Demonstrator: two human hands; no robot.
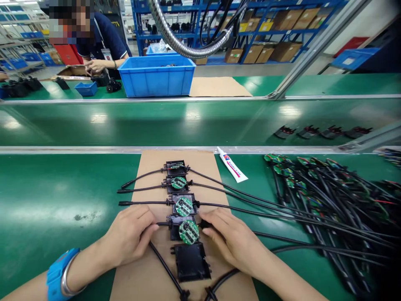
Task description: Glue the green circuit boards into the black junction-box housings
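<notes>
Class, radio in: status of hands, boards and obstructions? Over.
Left hand at short cable, right hand at long cable. Green board between, on black housing. Possible snag: loose cable beside nearest housing.

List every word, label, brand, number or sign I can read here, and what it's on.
No text can be read clearly.
White tube with red and blue print: lettering too small and blurred.
White rectangular badge on a dark blue shirt: too small.
Pale label on the blue plastic bin at right: unreadable.
Round green circuit boards: any markings are too small.
</notes>
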